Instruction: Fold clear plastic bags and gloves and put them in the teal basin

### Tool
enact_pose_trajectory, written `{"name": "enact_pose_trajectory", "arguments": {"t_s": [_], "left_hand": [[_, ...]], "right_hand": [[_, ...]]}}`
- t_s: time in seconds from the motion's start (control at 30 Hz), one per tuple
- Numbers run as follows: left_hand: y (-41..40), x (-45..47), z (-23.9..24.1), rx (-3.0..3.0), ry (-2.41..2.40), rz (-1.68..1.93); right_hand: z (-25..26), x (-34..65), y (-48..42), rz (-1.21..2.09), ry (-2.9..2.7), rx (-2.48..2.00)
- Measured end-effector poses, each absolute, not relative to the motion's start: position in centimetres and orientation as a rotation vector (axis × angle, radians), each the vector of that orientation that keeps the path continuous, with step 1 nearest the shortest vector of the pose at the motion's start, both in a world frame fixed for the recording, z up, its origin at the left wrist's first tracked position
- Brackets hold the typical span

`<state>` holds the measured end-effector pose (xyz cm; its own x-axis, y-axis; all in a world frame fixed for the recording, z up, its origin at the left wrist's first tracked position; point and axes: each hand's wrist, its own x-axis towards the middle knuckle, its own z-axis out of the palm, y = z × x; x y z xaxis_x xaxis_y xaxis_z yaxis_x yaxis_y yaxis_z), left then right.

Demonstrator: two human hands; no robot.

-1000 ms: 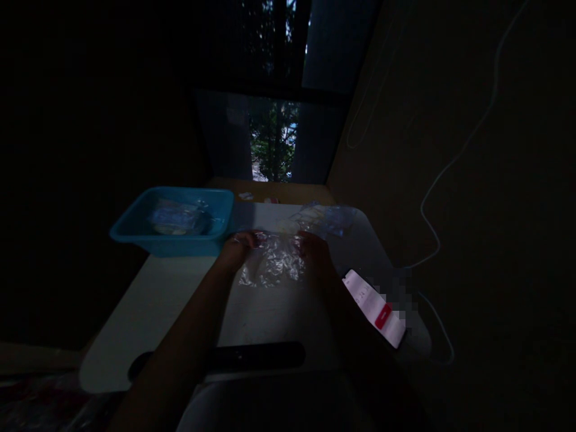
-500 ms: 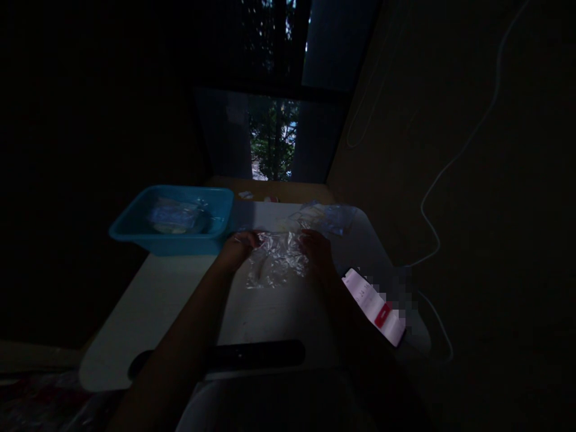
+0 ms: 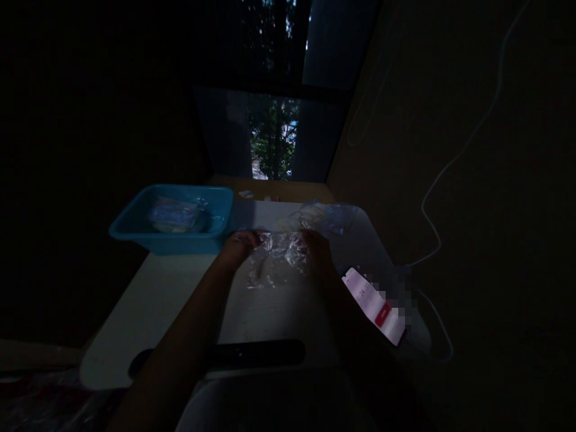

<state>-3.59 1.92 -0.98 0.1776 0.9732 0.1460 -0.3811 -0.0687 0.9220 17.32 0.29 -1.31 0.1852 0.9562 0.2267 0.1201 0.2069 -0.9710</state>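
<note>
Grips clear plastic film (image 3: 279, 255) near its upper left corner with left hand (image 3: 240, 244), fingers curled closed, and near its upper right corner with right hand (image 3: 317, 247), likewise closed but deep in shadow. Holds the film spread between both hands, over the middle of white table (image 3: 166, 306); cannot confirm from this view any contact between film and tabletop. Shows crinkles and bright reflections, strongest near the hands. Note blue basin (image 3: 184, 245) just beside the left hand, containing wrapped packet (image 3: 174, 213). Note loose plastic pile (image 3: 330, 217) beyond the right hand, towards the far right corner of the table. Locate lit phone (image 3: 374, 306), set at a slant, near the right forearm. Locate dark bar (image 3: 258, 354) along the near edge, partly covered by the left forearm.
</note>
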Motion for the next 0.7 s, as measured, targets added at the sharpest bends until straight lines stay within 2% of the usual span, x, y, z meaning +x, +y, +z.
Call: {"name": "enact_pose_trajectory", "arguments": {"t_s": [0.23,0.5,0.7], "left_hand": [[1.6,-3.4,-0.4,1.109,0.7,1.311],[1.6,-3.4,-0.4,0.904,0.772,1.372],[1.1,-4.8,0.7,0.85,0.621,1.189]], "right_hand": [[-1.1,17.4,0.2,0.763,-1.358,-1.196],[-0.8,17.3,0.1,0.92,-1.232,-1.19],[-0.2,17.1,-0.5,0.969,-1.222,-1.172]]}}
